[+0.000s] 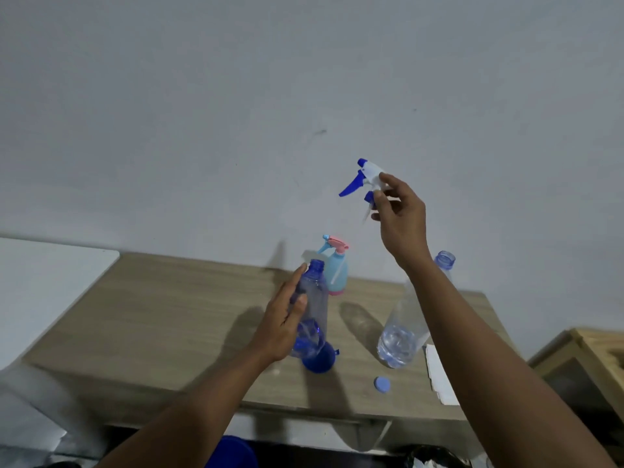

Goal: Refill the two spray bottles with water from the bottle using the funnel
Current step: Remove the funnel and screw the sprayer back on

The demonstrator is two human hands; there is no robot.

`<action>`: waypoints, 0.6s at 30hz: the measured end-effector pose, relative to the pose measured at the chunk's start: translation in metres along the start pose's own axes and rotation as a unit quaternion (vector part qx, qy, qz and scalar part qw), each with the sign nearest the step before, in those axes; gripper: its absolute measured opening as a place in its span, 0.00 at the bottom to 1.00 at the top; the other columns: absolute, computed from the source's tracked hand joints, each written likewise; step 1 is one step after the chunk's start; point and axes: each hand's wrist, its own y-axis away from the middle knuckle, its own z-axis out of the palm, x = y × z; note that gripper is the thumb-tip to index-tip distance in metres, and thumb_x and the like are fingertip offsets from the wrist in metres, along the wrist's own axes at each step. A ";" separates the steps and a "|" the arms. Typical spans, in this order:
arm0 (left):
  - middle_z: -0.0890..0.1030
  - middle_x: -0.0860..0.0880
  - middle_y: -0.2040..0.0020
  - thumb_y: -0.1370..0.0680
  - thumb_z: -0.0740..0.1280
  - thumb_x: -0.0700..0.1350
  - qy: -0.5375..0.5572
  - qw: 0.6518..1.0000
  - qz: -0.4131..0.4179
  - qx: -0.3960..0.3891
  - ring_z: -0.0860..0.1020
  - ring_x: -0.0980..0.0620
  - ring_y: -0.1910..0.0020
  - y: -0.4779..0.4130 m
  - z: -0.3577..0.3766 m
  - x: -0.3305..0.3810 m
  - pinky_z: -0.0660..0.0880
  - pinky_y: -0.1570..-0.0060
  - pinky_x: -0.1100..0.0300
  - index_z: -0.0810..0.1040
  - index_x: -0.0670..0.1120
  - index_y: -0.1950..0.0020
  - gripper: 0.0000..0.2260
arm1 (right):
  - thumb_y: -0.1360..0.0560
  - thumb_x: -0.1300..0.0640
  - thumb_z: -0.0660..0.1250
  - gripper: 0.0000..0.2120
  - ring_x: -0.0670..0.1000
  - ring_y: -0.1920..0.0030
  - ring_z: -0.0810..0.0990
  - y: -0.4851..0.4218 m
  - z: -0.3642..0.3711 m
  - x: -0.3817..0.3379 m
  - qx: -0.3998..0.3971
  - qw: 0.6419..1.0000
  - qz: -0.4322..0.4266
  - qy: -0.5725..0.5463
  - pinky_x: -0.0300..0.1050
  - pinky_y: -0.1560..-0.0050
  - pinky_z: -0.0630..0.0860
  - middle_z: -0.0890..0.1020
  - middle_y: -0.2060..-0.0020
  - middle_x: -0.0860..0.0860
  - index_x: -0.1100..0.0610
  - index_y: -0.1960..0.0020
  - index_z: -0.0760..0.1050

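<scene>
Your left hand [287,319] gripped open spray bottle [315,298], middle of table [169,315]; right hand [401,214] pinched its trigger head [366,175], raised. Beside bottle, near front edge, lay funnel [319,361]; toward right edge, uncapped water bottle [401,332]. At back edge, second sprayer [337,275], head on. Both refills probably left.

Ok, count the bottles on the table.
3: a headless blue spray bottle in the left hand, a pale blue spray bottle just behind it, an uncapped water bottle at right.

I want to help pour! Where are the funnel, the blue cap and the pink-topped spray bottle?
funnel [319,363], head view, its blue bowl.
blue cap [382,383], head view, its flat top.
pink-topped spray bottle [337,275], head view, its light-blue body.
</scene>
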 end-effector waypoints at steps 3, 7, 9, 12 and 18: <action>0.72 0.62 0.30 0.18 0.59 0.52 0.007 1.000 0.006 -0.011 0.72 0.55 0.31 0.003 0.002 0.010 0.72 0.34 0.57 0.63 0.65 0.25 0.21 | 0.19 0.56 0.64 0.14 0.48 0.51 0.84 -0.004 -0.001 -0.020 0.013 0.999 -0.051 0.007 0.53 0.50 0.82 0.82 0.45 0.51 0.51 0.34 0.75; 0.72 0.60 0.31 0.18 0.59 0.53 0.005 1.000 0.009 -0.010 0.73 0.52 0.32 0.005 0.005 0.025 0.74 0.36 0.56 0.64 0.65 0.26 0.20 | 0.20 0.58 0.64 0.15 0.48 0.47 0.83 -0.009 -0.003 -0.038 0.023 0.996 -0.087 0.006 0.57 0.48 0.81 0.80 0.41 0.52 0.52 0.33 0.74; 0.72 0.59 0.30 0.18 0.59 0.51 -0.003 1.000 0.014 -0.008 0.72 0.53 0.31 0.005 0.005 0.029 0.74 0.35 0.56 0.64 0.64 0.25 0.21 | 0.20 0.57 0.64 0.15 0.49 0.47 0.83 -0.009 -0.005 -0.045 0.028 0.995 -0.095 -0.004 0.59 0.48 0.81 0.80 0.40 0.51 0.51 0.34 0.74; 0.73 0.53 0.32 0.18 0.58 0.54 -0.020 1.000 0.011 -0.005 0.73 0.47 0.33 0.004 0.005 0.028 0.74 0.35 0.48 0.63 0.61 0.24 0.21 | 0.19 0.57 0.64 0.15 0.50 0.47 0.83 -0.010 -0.007 -0.054 0.038 0.994 -0.098 -0.022 0.59 0.48 0.81 0.80 0.40 0.51 0.49 0.34 0.74; 0.74 0.51 0.37 0.18 0.58 0.53 -0.027 0.999 0.037 0.011 0.75 0.50 0.40 -0.001 0.007 0.037 0.75 0.41 0.59 0.64 0.60 0.24 0.22 | 0.20 0.58 0.66 0.14 0.50 0.48 0.84 -0.001 -0.005 -0.057 0.015 0.995 -0.088 -0.038 0.57 0.50 0.82 0.81 0.42 0.51 0.51 0.35 0.75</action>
